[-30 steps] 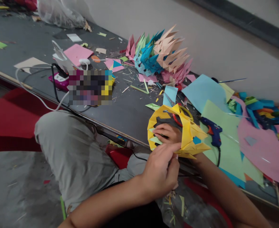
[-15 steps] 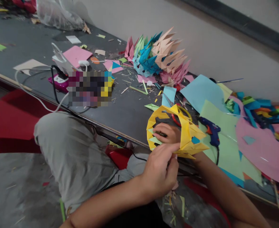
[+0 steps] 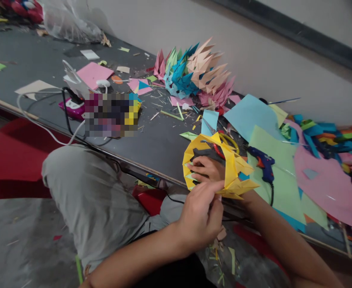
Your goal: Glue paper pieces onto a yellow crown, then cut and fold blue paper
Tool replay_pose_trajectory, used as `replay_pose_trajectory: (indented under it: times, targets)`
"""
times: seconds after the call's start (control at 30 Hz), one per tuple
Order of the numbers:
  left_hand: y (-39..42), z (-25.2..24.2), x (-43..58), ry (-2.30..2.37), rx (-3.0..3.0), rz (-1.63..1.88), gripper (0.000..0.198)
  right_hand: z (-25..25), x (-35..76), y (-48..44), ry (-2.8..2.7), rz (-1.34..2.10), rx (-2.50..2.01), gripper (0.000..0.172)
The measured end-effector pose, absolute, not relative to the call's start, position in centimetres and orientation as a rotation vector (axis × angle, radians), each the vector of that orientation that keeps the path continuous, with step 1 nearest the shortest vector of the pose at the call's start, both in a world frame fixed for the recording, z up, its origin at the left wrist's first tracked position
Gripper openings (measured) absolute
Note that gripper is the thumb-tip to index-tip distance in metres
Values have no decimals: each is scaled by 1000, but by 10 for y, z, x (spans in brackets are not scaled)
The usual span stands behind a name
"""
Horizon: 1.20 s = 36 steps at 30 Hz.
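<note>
A ring of folded yellow paper [image 3: 232, 172] with pointed tips is held up in front of the table edge. My left hand [image 3: 201, 214] pinches its lower near rim between thumb and fingers. Through the ring's opening I see my right hand [image 3: 208, 169], its fingers stretched out and apart. Those fingertips reach the ring's left inner wall, beside small pale green bits. Just behind the ring lie scissors [image 3: 230, 141] with red and yellow handles, partly covered by it. A blue glue gun [image 3: 264, 162] rests to the right on a green paper sheet [image 3: 258, 138].
A spiky multicoloured folded-paper piece [image 3: 190, 76] stands against the wall. Blue paper [image 3: 250, 116], pink paper [image 3: 316, 188] and a heap of coloured strips [image 3: 328, 134] are at the right. A purple power strip [image 3: 72, 110] with cables sits left, beside a pixelated area.
My right hand's fingers have straightened from a curl and spread inside the ring. My left hand keeps its pinch on the rim. The whole view has shifted slightly.
</note>
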<state>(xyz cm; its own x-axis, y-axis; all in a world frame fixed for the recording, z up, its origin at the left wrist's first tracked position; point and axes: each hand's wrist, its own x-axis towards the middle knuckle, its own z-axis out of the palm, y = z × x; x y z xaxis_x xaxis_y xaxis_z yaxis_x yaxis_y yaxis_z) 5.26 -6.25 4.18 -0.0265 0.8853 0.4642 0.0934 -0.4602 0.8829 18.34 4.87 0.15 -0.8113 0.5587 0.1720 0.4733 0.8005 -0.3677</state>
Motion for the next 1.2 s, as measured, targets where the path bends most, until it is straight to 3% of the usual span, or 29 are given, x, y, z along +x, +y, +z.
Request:
replay_pose_trajectory:
  times: [0.77,1.2]
  targets:
    - [-63,43,55,1050,1625,1546,30,-5,201,39,-3042,176,-776,54]
    - [-62,42,53,1055,1643,1550,29,21,191,21,-2753,555,-844,53]
